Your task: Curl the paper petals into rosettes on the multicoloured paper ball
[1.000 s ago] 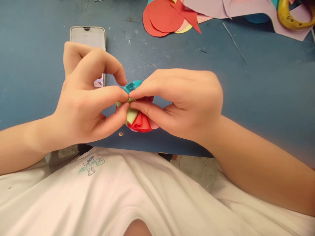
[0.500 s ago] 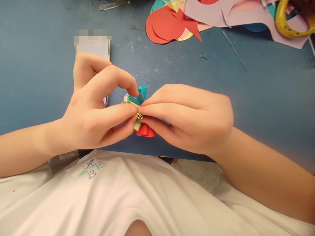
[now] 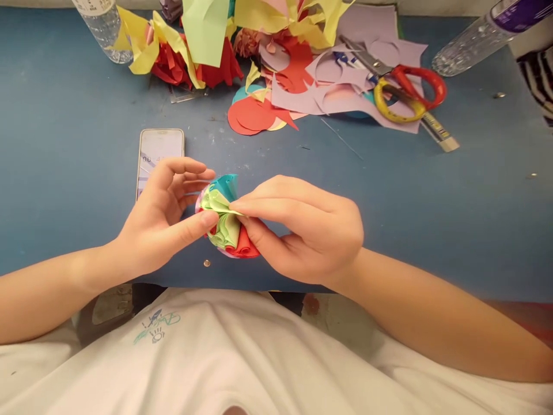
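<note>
A small paper flower [image 3: 225,222] of green, teal, red and pink folds sits between my hands, near the front edge of the blue table [image 3: 432,230]. My right hand [image 3: 305,230] is closed on it, fingers pinching the green folds from the right. On the flower's left side, my left hand [image 3: 166,216] has its thumb pressed against the paper and its fingers curled loosely above.
A phone [image 3: 159,151] lies behind my left hand. Coloured paper scraps [image 3: 276,69] and red circles [image 3: 253,117] are piled at the back. Scissors with red and yellow handles [image 3: 400,89] lie at the back right. Clear bottles stand at the far left [image 3: 101,26] and far right [image 3: 475,40].
The view has tilted up, showing the back of the table. My left fingers have loosened from a tight pinch, and the green folds have spread open.
</note>
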Motion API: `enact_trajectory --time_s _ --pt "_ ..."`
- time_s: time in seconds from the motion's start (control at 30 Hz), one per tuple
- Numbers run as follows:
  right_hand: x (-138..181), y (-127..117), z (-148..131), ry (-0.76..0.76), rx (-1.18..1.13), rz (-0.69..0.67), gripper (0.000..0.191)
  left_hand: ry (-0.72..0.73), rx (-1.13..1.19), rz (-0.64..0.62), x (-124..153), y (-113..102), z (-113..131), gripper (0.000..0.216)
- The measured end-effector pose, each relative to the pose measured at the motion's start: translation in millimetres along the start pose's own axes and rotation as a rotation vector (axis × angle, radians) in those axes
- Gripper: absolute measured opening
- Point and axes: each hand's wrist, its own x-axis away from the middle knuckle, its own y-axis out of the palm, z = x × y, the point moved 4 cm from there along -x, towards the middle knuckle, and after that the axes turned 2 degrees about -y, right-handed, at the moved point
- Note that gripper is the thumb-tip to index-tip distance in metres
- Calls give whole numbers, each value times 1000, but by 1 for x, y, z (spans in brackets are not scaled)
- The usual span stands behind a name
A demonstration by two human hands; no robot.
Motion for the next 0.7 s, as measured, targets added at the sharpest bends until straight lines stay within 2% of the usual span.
enact_trajectory --time_s 0.1,0.2,0.27,0.43,0.6,0.7 --pt "1 1 -3 -60 28 32 36 -194 220 -142 -3 10 -3 60" --pt "3 1 -5 -94 66 35 36 -310 398 -253 -5 19 -4 51" --pt "4 3 -6 -85 76 19 35 -345 485 -281 -5 21 -4 44" --pt "6 7 -7 -79 22 20 34 -372 518 -290 -4 22 -5 50" --pt "11 8 -8 -117 42 -39 22 -412 565 -335 -2 24 -7 53" --pt "13 6 -8 -107 25 -59 20 -424 616 -344 -2 27 -5 39"
